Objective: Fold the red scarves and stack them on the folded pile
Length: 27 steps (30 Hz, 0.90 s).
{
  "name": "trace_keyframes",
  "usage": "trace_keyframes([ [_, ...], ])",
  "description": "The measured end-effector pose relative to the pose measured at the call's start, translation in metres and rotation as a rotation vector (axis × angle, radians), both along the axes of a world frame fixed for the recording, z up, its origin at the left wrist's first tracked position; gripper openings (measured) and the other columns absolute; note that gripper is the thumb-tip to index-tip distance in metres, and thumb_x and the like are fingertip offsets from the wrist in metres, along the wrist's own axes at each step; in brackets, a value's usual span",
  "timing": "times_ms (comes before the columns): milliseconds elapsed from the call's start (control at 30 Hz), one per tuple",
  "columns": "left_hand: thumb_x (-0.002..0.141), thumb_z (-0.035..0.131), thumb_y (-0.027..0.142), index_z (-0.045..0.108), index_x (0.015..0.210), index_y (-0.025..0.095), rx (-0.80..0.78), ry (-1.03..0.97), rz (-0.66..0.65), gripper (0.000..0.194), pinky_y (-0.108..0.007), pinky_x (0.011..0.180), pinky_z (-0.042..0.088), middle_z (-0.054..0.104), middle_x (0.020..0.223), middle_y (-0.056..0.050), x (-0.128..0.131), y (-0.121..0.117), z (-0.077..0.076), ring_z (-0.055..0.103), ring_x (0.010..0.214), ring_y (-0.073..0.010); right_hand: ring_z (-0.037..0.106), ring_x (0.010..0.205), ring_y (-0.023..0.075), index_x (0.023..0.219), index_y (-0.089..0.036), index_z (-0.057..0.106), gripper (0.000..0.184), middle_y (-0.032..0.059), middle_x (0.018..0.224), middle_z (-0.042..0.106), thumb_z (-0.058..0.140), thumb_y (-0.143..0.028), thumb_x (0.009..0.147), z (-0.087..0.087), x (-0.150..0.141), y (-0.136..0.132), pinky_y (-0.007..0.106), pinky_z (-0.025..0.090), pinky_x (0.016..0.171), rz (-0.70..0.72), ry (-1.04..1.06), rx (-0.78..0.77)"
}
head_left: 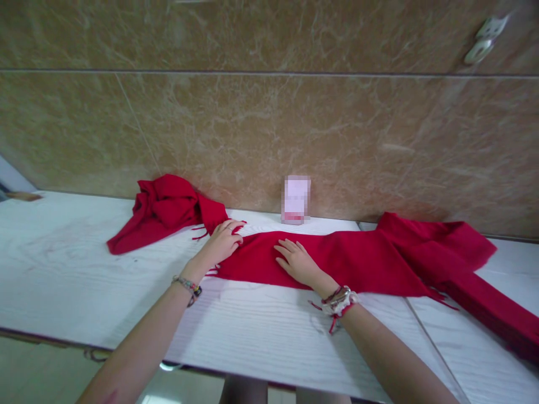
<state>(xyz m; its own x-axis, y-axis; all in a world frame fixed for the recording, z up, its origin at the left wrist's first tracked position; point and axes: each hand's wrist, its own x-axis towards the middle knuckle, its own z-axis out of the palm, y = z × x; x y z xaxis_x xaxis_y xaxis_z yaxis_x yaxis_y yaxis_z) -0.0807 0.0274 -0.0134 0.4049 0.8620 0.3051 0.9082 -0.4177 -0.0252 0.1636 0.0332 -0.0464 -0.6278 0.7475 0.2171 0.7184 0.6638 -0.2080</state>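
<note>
A red scarf (357,261) with fringed ends is stretched across the white table, its near part smoothed fairly flat. At its left fringed end, my left hand (225,238) has its fingers bent and closed on the corner of the cloth. My right hand (297,262) lies palm down on the flat part, fingers spread. Bunched red cloth (166,205) with fringe sits left of my left hand, against the wall. On the right, more red fabric (450,244) is heaped and folded, with a strip running off the right edge of the view.
A brown marbled tile wall (252,123) rises behind the white table (84,280). A small pale, blurred-out item (296,199) stands against it. A white fixture (486,39) is mounted upper right. A seam crosses the tabletop at right.
</note>
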Motion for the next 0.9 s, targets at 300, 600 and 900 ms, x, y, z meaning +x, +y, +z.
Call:
trace_keyframes([
  [300,0.083,0.039,0.025,0.07,0.08,0.019,-0.351,0.027,0.219,0.032,-0.046,0.101,0.026,0.041,0.136,-0.004,0.012,0.007,0.019,0.028,0.126,-0.0297,0.038,0.123,0.0238,0.121,-0.016,0.051,0.037,0.0099,0.131,0.047,0.041,-0.026,0.087,-0.001,0.001,0.0,0.044,0.027,0.103,-0.013,0.031,0.02],
  [600,0.073,0.057,0.019,0.069,0.07,0.019,-0.203,0.087,0.255,0.012,-0.041,0.099,0.032,0.046,0.132,-0.005,0.026,0.006,0.012,0.034,0.123,-0.0286,0.037,0.123,0.0228,0.12,-0.015,0.052,0.037,0.0106,0.13,0.048,0.04,-0.024,0.087,-0.003,0.003,0.002,0.043,0.026,0.103,0.014,0.028,0.034],
  [900,0.084,0.039,0.013,0.062,0.089,0.014,-0.11,0.171,0.326,0.023,-0.036,0.085,0.043,0.06,0.108,-0.014,0.014,0.026,0.045,0.054,0.103,-0.0247,0.039,0.122,0.0225,0.121,-0.015,0.052,0.037,0.0104,0.13,0.048,0.041,-0.023,0.086,0.001,0.003,-0.001,0.042,0.027,0.103,0.001,0.026,0.01],
])
